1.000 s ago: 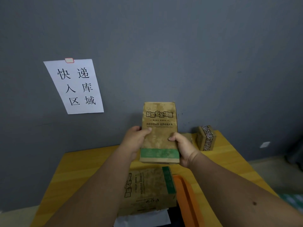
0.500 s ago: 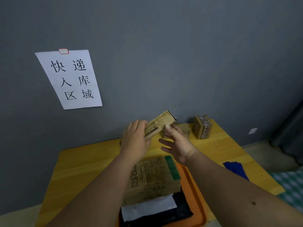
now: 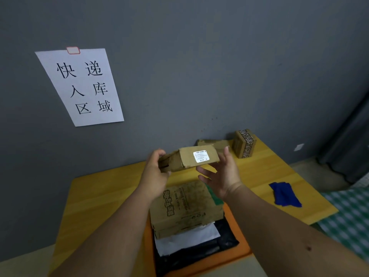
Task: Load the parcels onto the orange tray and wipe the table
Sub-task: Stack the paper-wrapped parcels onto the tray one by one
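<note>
A brown cardboard parcel with a white label is held in the air above the table, lying flat. My left hand grips its left end with curled fingers. My right hand supports its right end from below with spread, straight fingers. Under them the orange tray holds a large brown box, a white-labelled black bag beneath it. A small patterned box stands at the table's far right by the wall, and a flat brown parcel lies beside it.
The yellow wooden table stands against a grey wall with a paper sign. A blue cloth lies on the table's right side. A checked fabric is to the right beyond the table edge.
The parcel went from upright and facing me to lying flat with its labelled side up. My right hand let go its grip and now supports it from below. The view tilted down.
</note>
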